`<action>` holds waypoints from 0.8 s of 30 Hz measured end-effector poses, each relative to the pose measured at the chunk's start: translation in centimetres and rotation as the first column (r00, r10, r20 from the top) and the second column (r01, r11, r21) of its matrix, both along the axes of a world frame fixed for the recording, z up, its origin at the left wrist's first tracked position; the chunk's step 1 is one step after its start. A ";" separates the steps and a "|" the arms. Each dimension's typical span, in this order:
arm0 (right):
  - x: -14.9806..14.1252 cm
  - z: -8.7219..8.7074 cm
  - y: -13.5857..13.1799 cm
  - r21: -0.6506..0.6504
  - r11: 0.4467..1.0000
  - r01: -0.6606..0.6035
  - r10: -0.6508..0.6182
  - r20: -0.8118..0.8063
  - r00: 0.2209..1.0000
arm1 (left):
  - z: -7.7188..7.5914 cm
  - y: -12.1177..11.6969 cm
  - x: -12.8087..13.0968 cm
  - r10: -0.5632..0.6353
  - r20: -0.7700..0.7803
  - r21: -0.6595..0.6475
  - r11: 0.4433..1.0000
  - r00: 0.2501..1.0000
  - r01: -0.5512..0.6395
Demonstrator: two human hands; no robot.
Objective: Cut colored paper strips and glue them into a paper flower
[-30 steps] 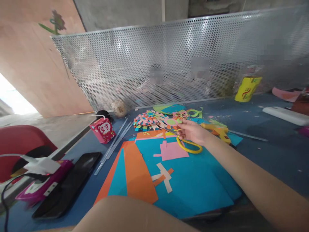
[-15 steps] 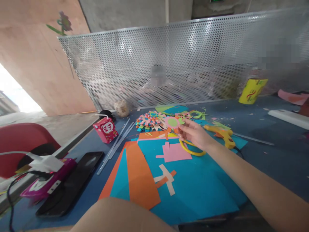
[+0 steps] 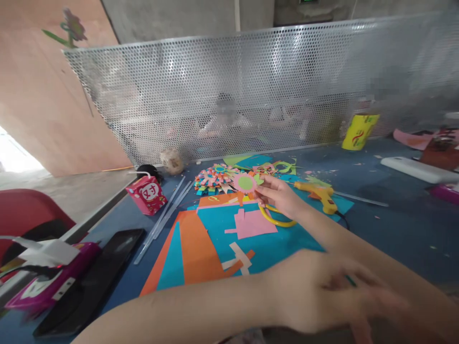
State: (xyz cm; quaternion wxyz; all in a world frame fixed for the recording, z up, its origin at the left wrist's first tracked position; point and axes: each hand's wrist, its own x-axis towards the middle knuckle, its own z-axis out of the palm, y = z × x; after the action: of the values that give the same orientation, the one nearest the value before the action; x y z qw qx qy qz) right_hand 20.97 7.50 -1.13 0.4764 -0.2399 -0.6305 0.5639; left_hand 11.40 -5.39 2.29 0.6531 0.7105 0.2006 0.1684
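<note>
My right hand pinches a pink paper flower with a green round centre and green leaves, held above the coloured sheets. Below that hand lie yellow loop handles, apparently of scissors, partly covered by it. My left hand reaches across the front, overlapping my right forearm in view. Its fingers are smeared by motion, and a small teal bit shows among them. Behind the flower sits a heap of fringed paper flowers. A yellow glue gun rests to the right of my right hand.
Blue sheets, orange strips and a pink piece cover the middle. Left are clear glue sticks, a red drink carton, a black phone and a purple power strip. A perforated metal screen closes the back.
My left hand and forearm have swung in from the left, across the front to the right. My right hand still holds the paper flower. The view has turned slightly right.
</note>
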 end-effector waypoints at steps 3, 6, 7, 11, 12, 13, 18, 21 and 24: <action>-0.1 0.3 -0.2 0.044 0.999 0.030 -0.030 -0.015 0.999 | 0.9 1.7 -0.8 0.059 0.140 0.079 0.994 0.988 -0.071; -0.3 0.8 -0.6 0.115 0.990 0.086 -0.083 -0.038 0.996 | 0.6 2.0 -2.6 0.205 0.213 0.116 0.966 0.955 -0.233; -0.4 1.0 -0.8 0.146 0.983 0.112 -0.106 -0.047 0.993 | 0.4 2.1 -3.4 0.261 0.242 0.155 0.941 0.935 -0.303; -1.1 2.0 -2.6 0.271 0.945 0.181 -0.174 -0.053 0.983 | -0.1 3.2 -7.0 0.539 0.463 0.238 0.690 0.704 -0.684; -1.2 2.1 -3.2 0.299 0.938 0.178 -0.174 -0.040 0.984 | -0.1 3.6 -7.8 0.577 0.536 0.242 0.594 0.616 -0.767; -1.4 2.3 -3.7 0.326 0.931 0.165 -0.167 -0.020 0.986 | -0.1 4.1 -8.5 0.598 0.584 0.243 0.516 0.548 -0.821; -2.1 2.2 -5.7 0.440 0.896 0.061 -0.115 0.097 0.989 | 0.0 5.0 -10.4 0.652 0.539 0.298 0.446 0.534 -0.844; -2.4 1.9 -6.0 0.440 0.896 0.059 -0.132 0.138 0.982 | -0.2 4.6 -10.6 0.696 0.454 0.303 0.466 0.556 -0.831; -2.7 1.7 -6.3 0.393 0.916 0.081 -0.154 0.159 0.975 | -0.4 4.2 -10.5 0.716 0.452 0.253 0.469 0.532 -0.846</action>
State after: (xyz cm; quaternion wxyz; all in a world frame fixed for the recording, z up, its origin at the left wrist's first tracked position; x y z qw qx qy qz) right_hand 18.24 1.22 0.56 0.4861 -0.2312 -0.7548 0.3748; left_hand 0.86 -1.21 1.93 0.3411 0.6323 0.3663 0.5913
